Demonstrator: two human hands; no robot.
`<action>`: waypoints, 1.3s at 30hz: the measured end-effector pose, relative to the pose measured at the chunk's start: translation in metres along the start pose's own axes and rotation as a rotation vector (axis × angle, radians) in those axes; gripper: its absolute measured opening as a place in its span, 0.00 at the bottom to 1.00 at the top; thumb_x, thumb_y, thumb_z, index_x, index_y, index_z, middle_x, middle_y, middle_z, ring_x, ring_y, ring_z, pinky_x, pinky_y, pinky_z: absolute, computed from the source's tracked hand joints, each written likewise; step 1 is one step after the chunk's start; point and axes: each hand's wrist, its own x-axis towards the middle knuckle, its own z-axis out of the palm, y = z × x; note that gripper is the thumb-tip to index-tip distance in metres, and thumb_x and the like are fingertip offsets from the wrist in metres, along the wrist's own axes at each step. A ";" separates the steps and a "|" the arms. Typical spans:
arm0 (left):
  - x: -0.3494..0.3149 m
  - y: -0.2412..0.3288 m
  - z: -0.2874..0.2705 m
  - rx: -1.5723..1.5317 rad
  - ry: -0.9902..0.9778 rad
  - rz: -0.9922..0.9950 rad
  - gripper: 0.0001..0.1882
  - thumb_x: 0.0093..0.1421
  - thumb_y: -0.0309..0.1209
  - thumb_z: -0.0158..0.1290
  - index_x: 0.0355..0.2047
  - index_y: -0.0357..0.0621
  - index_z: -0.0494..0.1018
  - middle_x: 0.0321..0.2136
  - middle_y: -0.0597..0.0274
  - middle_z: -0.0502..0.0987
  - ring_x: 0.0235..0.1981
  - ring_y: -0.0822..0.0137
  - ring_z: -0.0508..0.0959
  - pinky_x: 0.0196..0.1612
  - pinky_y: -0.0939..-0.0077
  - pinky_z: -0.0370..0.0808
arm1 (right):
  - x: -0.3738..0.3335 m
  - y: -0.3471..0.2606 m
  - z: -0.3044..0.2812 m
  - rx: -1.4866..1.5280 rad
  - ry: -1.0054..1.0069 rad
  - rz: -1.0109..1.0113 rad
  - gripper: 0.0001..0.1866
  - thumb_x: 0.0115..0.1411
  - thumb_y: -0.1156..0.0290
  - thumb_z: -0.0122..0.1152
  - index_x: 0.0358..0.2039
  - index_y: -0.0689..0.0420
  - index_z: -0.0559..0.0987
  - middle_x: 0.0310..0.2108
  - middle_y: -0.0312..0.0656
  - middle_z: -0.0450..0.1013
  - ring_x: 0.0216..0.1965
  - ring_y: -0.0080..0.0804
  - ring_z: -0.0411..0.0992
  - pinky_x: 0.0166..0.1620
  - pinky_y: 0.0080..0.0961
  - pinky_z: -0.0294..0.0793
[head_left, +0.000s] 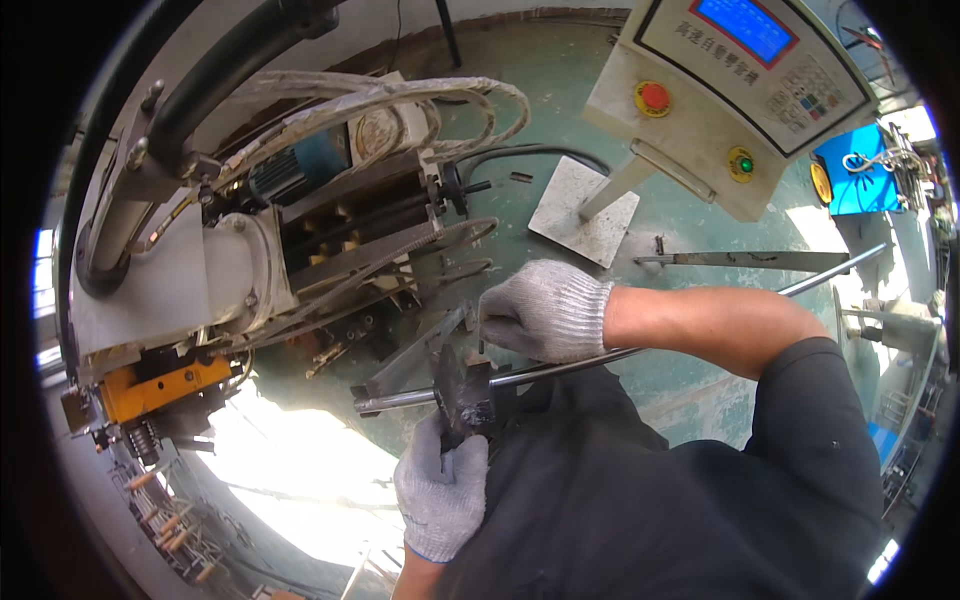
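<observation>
My left hand, in a grey knit glove, is closed around the lower end of a dark metal block. A long shiny metal rod passes by or through this block; which of the two I cannot tell. My right hand, gloved likewise, is curled into a fist just above the rod and the block. A thin dark piece shows below its fingers, but what it grips is mostly hidden. Behind the block lies a flat greyish metal bar, slanting up toward my right hand.
On the left stands a machine with a blue-grey motor, looping hoses and an orange part. A control panel with a blue screen and buttons rises at upper right on a post with a white base plate. Farther right is a blue box.
</observation>
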 end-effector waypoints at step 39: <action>0.030 -0.007 0.005 0.073 0.062 0.299 0.07 0.58 0.22 0.64 0.37 0.39 0.81 0.27 0.52 0.77 0.28 0.45 0.79 0.34 0.56 0.76 | -0.006 0.000 0.001 -0.334 -0.427 0.068 0.12 0.67 0.62 0.70 0.46 0.53 0.89 0.35 0.53 0.87 0.42 0.62 0.87 0.47 0.57 0.85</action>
